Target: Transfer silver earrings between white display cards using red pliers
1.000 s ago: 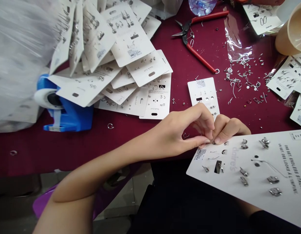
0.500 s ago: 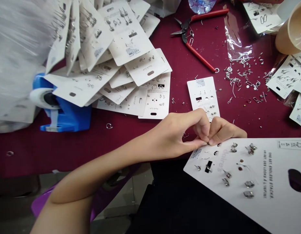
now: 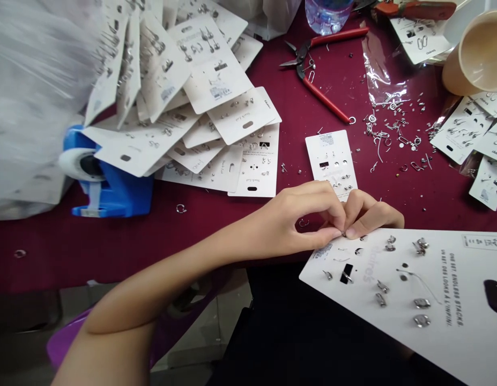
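My left hand (image 3: pixel 302 217) reaches in from the lower left, thumb and forefinger pinched together at the upper left edge of a large white earring card (image 3: pixel 425 273). Something tiny and dark is between those fingertips, too small to name. My right hand (image 3: pixel 372 217) is closed at the same edge, its thumb and fingertip touching my left fingertips; its wrist is hidden behind the card. The card tilts over my dark-clothed lap and bears several metal earrings (image 3: pixel 422 304) and a thin chain or wire. Just beyond my hands lies a smaller earring card (image 3: pixel 332 155).
Filled earring cards (image 3: pixel 216 64) are heaped at left behind a blue tape dispenser (image 3: pixel 119 185) and a plastic bag (image 3: pixel 31 96). Red-handled cutting pliers (image 3: pixel 326 99), loose metal bits (image 3: pixel 393 123), a beige cup (image 3: pixel 473 53) and more cards (image 3: pixel 459 128) lie on the dark red table.
The view has shifted slightly, bringing more of a red-handled tool into sight at top right. Both hands stay pinched at the card's edge; the card's tilt has changed a little.
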Motion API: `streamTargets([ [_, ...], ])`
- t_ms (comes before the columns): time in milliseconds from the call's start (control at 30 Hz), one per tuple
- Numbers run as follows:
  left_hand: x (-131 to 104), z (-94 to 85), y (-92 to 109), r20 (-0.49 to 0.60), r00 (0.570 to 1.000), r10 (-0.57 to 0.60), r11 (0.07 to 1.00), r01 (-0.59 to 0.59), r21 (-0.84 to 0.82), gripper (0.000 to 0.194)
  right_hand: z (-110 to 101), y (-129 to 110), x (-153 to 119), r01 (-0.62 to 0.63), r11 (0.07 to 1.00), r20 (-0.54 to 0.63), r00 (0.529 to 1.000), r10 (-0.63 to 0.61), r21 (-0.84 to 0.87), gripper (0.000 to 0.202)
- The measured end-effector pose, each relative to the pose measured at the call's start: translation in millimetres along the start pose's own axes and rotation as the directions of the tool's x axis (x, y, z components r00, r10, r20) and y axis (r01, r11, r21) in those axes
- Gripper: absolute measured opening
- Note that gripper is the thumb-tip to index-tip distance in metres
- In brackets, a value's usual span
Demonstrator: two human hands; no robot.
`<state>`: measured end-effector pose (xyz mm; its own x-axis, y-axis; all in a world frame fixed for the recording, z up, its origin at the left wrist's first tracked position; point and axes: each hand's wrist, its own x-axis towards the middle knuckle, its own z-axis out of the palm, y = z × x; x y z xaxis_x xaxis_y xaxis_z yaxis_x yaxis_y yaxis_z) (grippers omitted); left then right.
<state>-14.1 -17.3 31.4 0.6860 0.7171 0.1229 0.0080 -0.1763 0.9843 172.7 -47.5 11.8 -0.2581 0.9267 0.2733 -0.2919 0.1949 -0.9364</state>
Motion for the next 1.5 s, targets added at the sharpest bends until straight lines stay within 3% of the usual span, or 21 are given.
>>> streamTargets([
  [233,-2,4.1,1,-0.004,1.000,-0.005,0.997,0.005,0.073,0.009,3,5,-7,0.035,0.999,-0.033,0.999,-0.035,-0.007,0.020],
  [400,1,-2.5,-4,0.013,1.000,0.024,0.982,-0.026,0.187,0.008,-4,5,-2,-0.028,0.991,0.031,0.999,0.032,-0.128,0.026],
  [500,1,-12.7,-5,-0.150,0.983,0.108,0.933,-0.048,0.358,0.009,-2,9,-1,-0.119,0.989,-0.099,0.989,0.111,-0.085,0.017],
  [600,1,-21.3,1,-0.397,0.893,0.213,0.905,-0.027,0.425,0.026,2,12,0,-0.208,0.978,-0.205,0.959,0.197,-0.033,0.017],
  [700,1,-22.1,5,-0.412,0.881,0.234,0.910,-0.049,0.411,0.027,3,12,1,-0.237,0.971,-0.238,0.946,0.221,-0.039,0.023],
  [833,4,-16.9,1,-0.469,0.878,0.101,0.963,0.032,0.267,0.031,1,8,1,-0.235,0.972,-0.197,0.954,0.226,-0.020,0.028],
  [967,5,-13.6,-8,-0.523,0.852,0.042,0.992,0.026,0.122,0.033,-2,4,-2,-0.269,0.963,-0.093,0.959,0.266,-0.022,0.014],
  [1100,6,-10.9,-14,-0.508,0.861,0.015,0.998,0.018,0.059,0.035,-3,2,-5,-0.306,0.951,-0.055,0.951,0.303,-0.044,0.010],
  [1233,7,-18.5,-11,-0.501,0.863,0.058,0.991,0.011,0.133,0.044,-7,-2,-5,-0.273,0.962,-0.054,0.961,0.273,0.006,0.009],
  [1400,-2,-41.5,0,-0.692,0.704,0.160,0.949,0.084,0.305,0.038,-25,-11,-6,-0.151,0.989,-0.138,0.979,0.149,-0.002,0.014],
  [1433,-5,-44.0,1,-0.691,0.701,0.176,0.929,0.114,0.353,0.038,-30,-13,-6,-0.127,0.992,-0.156,0.980,0.124,-0.011,0.017],
  [1500,-11,-44.4,1,-0.632,0.754,0.182,0.867,0.180,0.464,0.039,-39,-15,-8,-0.100,0.995,-0.189,0.977,0.094,-0.023,0.023],
])
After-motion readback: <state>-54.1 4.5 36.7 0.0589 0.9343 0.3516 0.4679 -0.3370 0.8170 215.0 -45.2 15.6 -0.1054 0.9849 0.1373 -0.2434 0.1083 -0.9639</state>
